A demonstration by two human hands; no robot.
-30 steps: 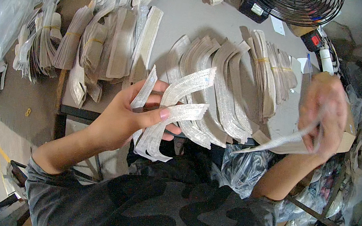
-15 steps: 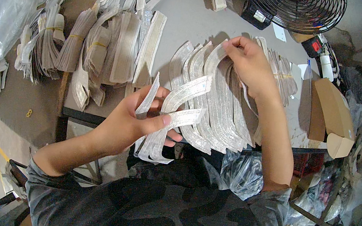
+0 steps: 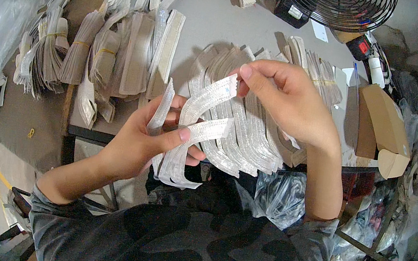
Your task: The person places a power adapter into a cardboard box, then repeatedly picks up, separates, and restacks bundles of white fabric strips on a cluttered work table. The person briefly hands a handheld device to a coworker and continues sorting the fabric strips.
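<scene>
My left hand [image 3: 149, 135] is closed round several pale, shiny fabric strips [image 3: 204, 100], its thumb lying across a lower one. They fan upward in curves, with rows of stitching along them. At the tip of the topmost strip, the thumb and fingers of my right hand [image 3: 284, 96] are pinched together. Behind and below both hands, a row of similar curved strips [image 3: 250, 142] overlaps on the table, its lower ends reaching the near edge.
Bundles of strips tied with yellow bands [image 3: 82, 47] stand at the left of the grey table [image 3: 204, 16]. Another tied bundle [image 3: 327, 80] lies beyond my right hand. A wire-caged fan [image 3: 341, 7] and an open cardboard box [image 3: 383, 124] are at the right. Clear plastic [image 3: 280, 195] hangs below the edge.
My right hand has come down and toward me from the laid-out row to the tip of a strip in my left hand. The left hand has stayed nearly in place.
</scene>
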